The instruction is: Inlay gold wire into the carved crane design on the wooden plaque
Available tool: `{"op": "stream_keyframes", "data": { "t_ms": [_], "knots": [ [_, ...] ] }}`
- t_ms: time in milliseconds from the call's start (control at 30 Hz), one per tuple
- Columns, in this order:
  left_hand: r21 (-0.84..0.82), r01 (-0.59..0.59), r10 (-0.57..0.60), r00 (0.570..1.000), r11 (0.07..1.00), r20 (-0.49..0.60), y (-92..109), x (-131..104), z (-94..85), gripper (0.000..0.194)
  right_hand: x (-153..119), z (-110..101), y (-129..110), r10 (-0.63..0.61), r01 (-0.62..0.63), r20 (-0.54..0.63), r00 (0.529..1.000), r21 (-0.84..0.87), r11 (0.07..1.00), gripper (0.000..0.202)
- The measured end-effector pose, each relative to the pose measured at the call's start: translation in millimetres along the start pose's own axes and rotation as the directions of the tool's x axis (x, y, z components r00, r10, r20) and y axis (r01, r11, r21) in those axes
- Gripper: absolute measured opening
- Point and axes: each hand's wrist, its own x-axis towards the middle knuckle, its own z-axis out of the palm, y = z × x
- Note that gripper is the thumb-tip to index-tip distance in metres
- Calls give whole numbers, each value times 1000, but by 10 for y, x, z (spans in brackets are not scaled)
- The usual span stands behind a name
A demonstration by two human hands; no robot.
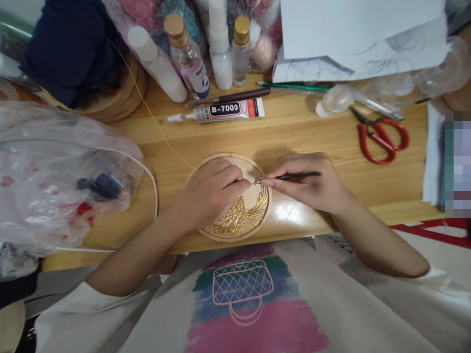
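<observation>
A round wooden disc (270, 206) lies near the table's front edge, bearing a raised gold line design (235, 218) with scale-like and feathery shapes. My left hand (213, 193) rests over its left part, fingers curled and closed near the disc's middle. A gold thread (158, 126) runs from the upper left down to this hand; the hand hides where it ends. In my right hand (309, 181), pinched between thumb and fingers, is a thin dark tool (303, 175) with a metal tip. That tip meets the left fingertips above the disc, and the exact contact is too small to make out.
Behind the disc lie a B-7000 glue tube (230, 110) and a dark pen-like tool (239, 96), with several bottles (189, 63) beyond. Red-handled scissors (384, 135) lie right, below paper sheets (360, 34). Plastic bags (55, 181) and a white cable (156, 196) are left.
</observation>
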Motion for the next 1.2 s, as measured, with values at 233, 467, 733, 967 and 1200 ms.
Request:
{"op": "stream_keyframes", "data": {
  "t_ms": [233,467,733,967,1200],
  "knots": [
    [1,9,-9,998,1000,-65,12,-9,46,20,2,-19,-29,153,-149,-224,962,38,988,12],
    [40,-11,14,997,999,-75,37,-10,9,21,19,-30,-22,179,-173,-253,951,48,984,11],
    [58,0,4,997,998,-74,54,-9,7,18,16,-28,-27,178,-175,-234,956,33,984,11],
    [53,-3,8,995,999,-100,73,3,13,17,20,-22,-33,172,-167,-243,955,42,985,12],
    [78,-1,7,997,997,-80,76,4,1,19,18,-28,-29,177,-177,-238,955,20,984,12]
  ]
}}
